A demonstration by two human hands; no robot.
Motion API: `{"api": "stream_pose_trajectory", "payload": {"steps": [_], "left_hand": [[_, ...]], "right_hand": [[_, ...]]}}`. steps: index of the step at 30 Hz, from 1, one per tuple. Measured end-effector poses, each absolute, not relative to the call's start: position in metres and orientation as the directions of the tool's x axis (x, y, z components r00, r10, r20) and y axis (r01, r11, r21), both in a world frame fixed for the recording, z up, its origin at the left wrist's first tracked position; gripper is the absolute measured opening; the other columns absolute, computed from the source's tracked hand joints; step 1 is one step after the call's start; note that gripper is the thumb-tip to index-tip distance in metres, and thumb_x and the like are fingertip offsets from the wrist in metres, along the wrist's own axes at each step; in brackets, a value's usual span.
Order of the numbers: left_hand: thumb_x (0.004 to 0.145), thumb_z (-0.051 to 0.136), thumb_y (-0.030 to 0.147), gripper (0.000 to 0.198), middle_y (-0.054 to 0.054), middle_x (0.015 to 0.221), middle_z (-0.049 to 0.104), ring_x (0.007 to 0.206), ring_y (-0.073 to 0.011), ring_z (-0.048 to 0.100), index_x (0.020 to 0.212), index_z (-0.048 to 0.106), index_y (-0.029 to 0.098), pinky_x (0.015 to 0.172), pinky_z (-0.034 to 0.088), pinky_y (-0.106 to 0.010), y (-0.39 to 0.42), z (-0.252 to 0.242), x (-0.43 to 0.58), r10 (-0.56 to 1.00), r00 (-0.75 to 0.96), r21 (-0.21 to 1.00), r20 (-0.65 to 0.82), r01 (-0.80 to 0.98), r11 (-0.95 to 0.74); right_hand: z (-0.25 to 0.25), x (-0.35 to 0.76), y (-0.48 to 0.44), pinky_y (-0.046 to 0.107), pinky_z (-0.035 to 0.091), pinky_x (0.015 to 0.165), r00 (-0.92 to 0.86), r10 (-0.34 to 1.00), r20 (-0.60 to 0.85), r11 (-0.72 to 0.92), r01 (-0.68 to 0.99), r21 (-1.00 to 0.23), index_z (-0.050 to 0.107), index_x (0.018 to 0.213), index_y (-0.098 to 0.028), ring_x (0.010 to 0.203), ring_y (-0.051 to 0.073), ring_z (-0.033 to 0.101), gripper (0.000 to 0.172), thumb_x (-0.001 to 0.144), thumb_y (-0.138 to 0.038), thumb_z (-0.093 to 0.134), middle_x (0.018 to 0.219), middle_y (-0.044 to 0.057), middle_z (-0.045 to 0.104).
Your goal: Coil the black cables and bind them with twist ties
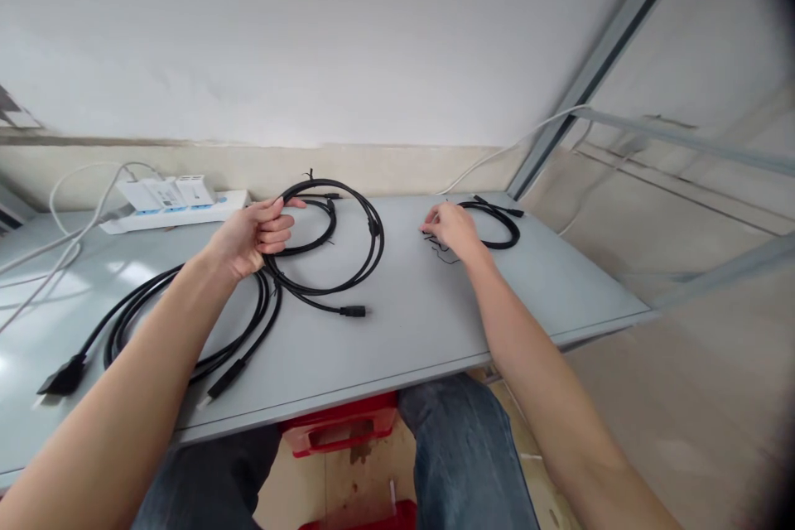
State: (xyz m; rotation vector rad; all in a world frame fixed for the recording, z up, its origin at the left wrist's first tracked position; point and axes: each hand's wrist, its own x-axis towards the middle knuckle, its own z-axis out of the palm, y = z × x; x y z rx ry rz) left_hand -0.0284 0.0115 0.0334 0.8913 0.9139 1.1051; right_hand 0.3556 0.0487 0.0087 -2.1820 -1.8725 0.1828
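Observation:
My left hand (267, 233) is closed on the left side of a coiled black cable (378, 252), which has a twist tie at its top and a plug hanging at its lower right. Behind it a smaller black coil (331, 228) lies on the table. To the left, partly under my left forearm, rests a large coil of thick black cable (257, 319) with two plugs. My right hand (448, 228) pinches at a small pile of thin black ties (440, 246); its fingertips are together. Just right of that hand is another black coil (513, 236).
A white power strip (180, 217) with white chargers (162, 192) stands at the back left, white cords trailing left. The grey table (397, 339) meets a wall behind. A metal frame post (596, 66) rises at the right. Below the front edge is a red stool (339, 426).

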Motion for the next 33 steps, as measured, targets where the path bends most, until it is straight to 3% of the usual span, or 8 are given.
{"api": "stream_pose_trajectory", "payload": {"steps": [3, 7, 11, 15, 18, 22, 28, 33], "left_hand": [[0.105, 0.072, 0.021, 0.010, 0.011, 0.067, 0.025, 0.045, -0.0062, 0.021, 0.105, 0.078, 0.013, 0.038, 0.020, -0.016, 0.015, 0.027, -0.032, 0.964, 0.216, 0.938, -0.154, -0.275, 0.212], [0.101, 0.077, 0.025, 0.010, 0.012, 0.068, 0.023, 0.046, -0.0061, 0.018, 0.099, 0.075, 0.015, 0.040, 0.014, -0.017, 0.016, 0.022, -0.032, 0.976, 0.165, 0.972, -0.143, -0.164, 0.170], [0.100, 0.076, 0.034, 0.017, 0.004, 0.075, 0.044, 0.054, -0.0095, 0.033, 0.102, 0.075, 0.017, 0.047, 0.024, -0.021, 0.018, 0.016, -0.026, 0.999, -0.031, 0.991, 0.014, 0.132, -0.010], [0.098, 0.066, 0.030, 0.027, -0.007, 0.093, 0.070, 0.086, -0.0245, 0.066, 0.114, 0.082, 0.016, 0.082, 0.060, -0.036, 0.027, 0.005, -0.024, 0.950, -0.120, 0.742, 0.289, 0.655, -0.143], [0.098, 0.058, 0.023, 0.045, -0.016, 0.118, 0.079, 0.111, -0.0348, 0.075, 0.134, 0.083, 0.012, 0.113, 0.060, -0.047, 0.032, -0.006, -0.024, 0.912, -0.050, 0.502, 0.408, 0.846, -0.178], [0.102, 0.051, 0.020, 0.060, -0.020, 0.129, 0.076, 0.117, -0.0407, 0.077, 0.156, 0.077, 0.013, 0.112, 0.062, -0.053, 0.032, -0.019, -0.027, 0.902, 0.006, 0.325, 0.433, 0.932, -0.162], [0.106, 0.053, 0.020, 0.058, -0.018, 0.132, 0.076, 0.122, -0.0400, 0.077, 0.159, 0.078, 0.018, 0.105, 0.064, -0.049, 0.031, -0.025, -0.031, 0.894, 0.040, 0.255, 0.447, 0.952, -0.170], [0.110, 0.055, 0.020, 0.056, -0.020, 0.143, 0.076, 0.129, -0.0419, 0.077, 0.161, 0.076, 0.018, 0.107, 0.064, -0.050, 0.031, -0.024, -0.029, 0.912, 0.019, 0.255, 0.409, 0.958, -0.134]], "right_hand": [[0.008, 0.357, 0.048, 0.032, 0.048, 0.084, 0.166, 0.983, 0.081, -0.137, 0.950, -0.280, 0.089, 0.118, -0.016, 0.111, 0.026, 0.079, 0.011, 0.110, -0.020, 0.082, 0.121, 0.015, 0.089], [0.014, 0.370, 0.045, 0.031, 0.047, 0.080, 0.157, 0.984, 0.078, -0.126, 0.942, -0.310, 0.089, 0.122, -0.018, 0.100, 0.023, 0.076, 0.036, 0.106, -0.001, 0.061, 0.118, 0.012, 0.088], [0.018, 0.377, 0.045, 0.029, 0.044, 0.075, 0.078, 0.997, -0.001, -0.074, 0.933, -0.352, 0.087, 0.111, -0.018, 0.089, 0.018, 0.070, 0.034, 0.094, 0.004, 0.069, 0.105, 0.006, 0.086], [0.013, 0.371, 0.049, 0.030, 0.042, 0.073, 0.092, 0.996, 0.011, -0.083, 0.932, -0.354, 0.081, 0.096, -0.019, 0.082, 0.017, 0.064, 0.020, 0.094, -0.001, 0.073, 0.094, 0.005, 0.079], [0.007, 0.366, 0.051, 0.031, 0.040, 0.073, 0.113, 0.992, 0.051, -0.093, 0.947, -0.306, 0.076, 0.091, -0.019, 0.081, 0.019, 0.061, 0.022, 0.093, 0.002, 0.069, 0.093, 0.006, 0.076], [0.003, 0.361, 0.051, 0.033, 0.038, 0.074, 0.068, 0.996, 0.052, -0.053, 0.965, -0.257, 0.068, 0.088, -0.021, 0.084, 0.021, 0.061, 0.028, 0.090, 0.007, 0.063, 0.092, 0.007, 0.073], [-0.002, 0.362, 0.059, 0.036, 0.051, 0.090, 0.180, 0.854, 0.487, 0.118, 0.847, -0.519, 0.064, 0.103, -0.023, 0.090, 0.024, 0.068, 0.030, 0.097, 0.003, 0.052, 0.091, 0.004, 0.071], [0.005, 0.392, 0.078, 0.040, 0.060, 0.095, 0.413, 0.320, 0.853, 0.519, 0.677, -0.522, 0.067, 0.130, -0.023, 0.100, 0.025, 0.074, 0.027, 0.111, -0.021, 0.048, 0.109, 0.011, 0.072]]}}
